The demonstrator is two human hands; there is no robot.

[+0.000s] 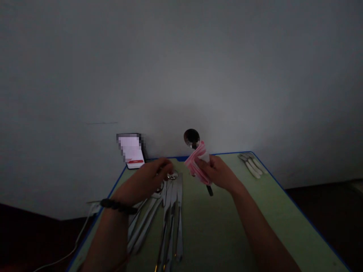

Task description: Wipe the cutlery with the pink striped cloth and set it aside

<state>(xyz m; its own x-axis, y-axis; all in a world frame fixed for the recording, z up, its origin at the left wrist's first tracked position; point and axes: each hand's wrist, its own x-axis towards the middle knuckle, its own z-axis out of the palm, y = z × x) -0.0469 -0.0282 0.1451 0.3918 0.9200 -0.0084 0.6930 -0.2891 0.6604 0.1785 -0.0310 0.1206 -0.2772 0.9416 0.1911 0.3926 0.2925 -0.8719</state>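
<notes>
My right hand (219, 173) is closed around a metal spoon (191, 137) and a pink-and-white striped cloth (196, 161) wrapped about its stem; the spoon's bowl points up and its dark handle end sticks out below the hand. My left hand (151, 177), with a dark bracelet at the wrist, rests fingers-down on the heads of several pieces of silver cutlery (170, 215) lying in a row on the green table (227, 234). Its fingers are curled over a spoon bowl (172, 175); whether they grip it is unclear.
A phone (132, 151) with a lit screen leans against the grey wall at the table's far left corner, a white cable (82, 234) trailing off the left edge. A few white-handled utensils (252, 165) lie at the far right corner. The table has a blue rim.
</notes>
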